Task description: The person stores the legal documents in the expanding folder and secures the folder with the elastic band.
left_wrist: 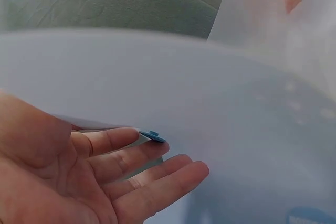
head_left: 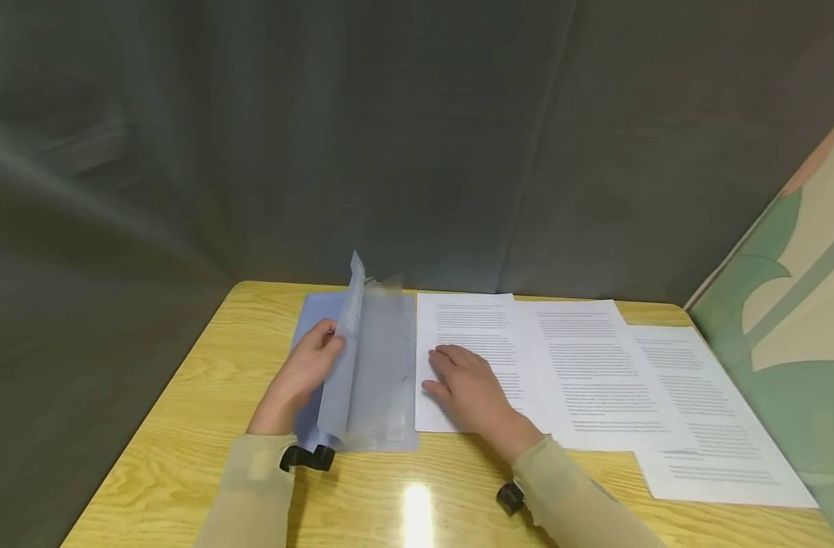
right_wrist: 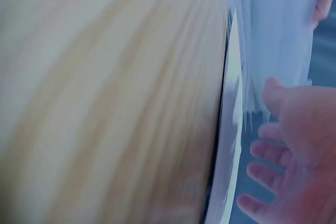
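A bluish translucent folder lies spread on the table, with clear sleeves on its right half. My left hand grips its lifted flap, which stands nearly upright. In the left wrist view, a small blue snap button shows by the fingertips. My right hand is over the leftmost printed sheet, fingers relaxed and holding nothing. The right wrist view shows those fingers loosely spread above the paper's edge; whether they touch the sheet I cannot tell.
To the right, a second printed sheet and a third overlap in a row across the wooden table. A dark curtain hangs behind the table. Patterned cloth borders the right side.
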`<state>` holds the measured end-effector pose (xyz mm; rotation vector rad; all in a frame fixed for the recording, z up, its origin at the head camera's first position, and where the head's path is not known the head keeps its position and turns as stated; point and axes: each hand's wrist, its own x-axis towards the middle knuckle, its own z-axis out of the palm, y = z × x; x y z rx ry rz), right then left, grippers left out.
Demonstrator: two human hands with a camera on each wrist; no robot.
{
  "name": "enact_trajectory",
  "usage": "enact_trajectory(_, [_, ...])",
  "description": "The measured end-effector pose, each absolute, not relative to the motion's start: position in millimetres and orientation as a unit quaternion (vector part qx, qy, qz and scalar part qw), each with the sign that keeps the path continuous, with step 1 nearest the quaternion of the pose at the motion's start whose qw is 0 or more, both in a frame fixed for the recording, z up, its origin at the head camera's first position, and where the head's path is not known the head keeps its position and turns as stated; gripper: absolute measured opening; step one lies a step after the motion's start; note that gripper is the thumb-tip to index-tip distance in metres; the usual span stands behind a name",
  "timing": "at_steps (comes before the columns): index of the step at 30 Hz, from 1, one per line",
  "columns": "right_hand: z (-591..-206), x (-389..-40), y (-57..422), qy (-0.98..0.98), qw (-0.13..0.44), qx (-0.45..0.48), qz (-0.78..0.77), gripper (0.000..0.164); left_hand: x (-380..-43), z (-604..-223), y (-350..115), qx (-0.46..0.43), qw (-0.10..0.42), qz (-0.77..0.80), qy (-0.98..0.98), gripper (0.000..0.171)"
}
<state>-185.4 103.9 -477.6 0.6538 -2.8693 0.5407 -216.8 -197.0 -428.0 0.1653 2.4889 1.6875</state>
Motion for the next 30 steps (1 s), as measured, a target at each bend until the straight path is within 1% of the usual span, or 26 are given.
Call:
enact_trajectory(4, [-475,-185,121,-0.966,0.091,0.143,0.195,0.062,-215,-427,-197,0.050,0.066,0.559,0.825,0.029])
enact_trajectory(8, [-471,-188,141,-0.974,0.095,0.077,0.190,0.071,-215,-426,-198,0.049,0.063,0.563,0.823,0.029])
enact_trajectory(13, [-469,-192,166,-0.980,0.075,0.017,0.183,0.083,-215,-426,-197,0.050,0.063,0.569,0.818,0.029])
enact_trajectory(19, [-468,-194,183,-0.981,0.045,-0.023,0.186,0.091,-216,-427,-195,0.051,0.058,0.573,0.816,0.029])
enact_trajectory(30, [-467,-195,184,-0.983,0.007,-0.044,0.179,0.096,-216,-428,-194,0.043,0.061,0.570,0.818,0.029])
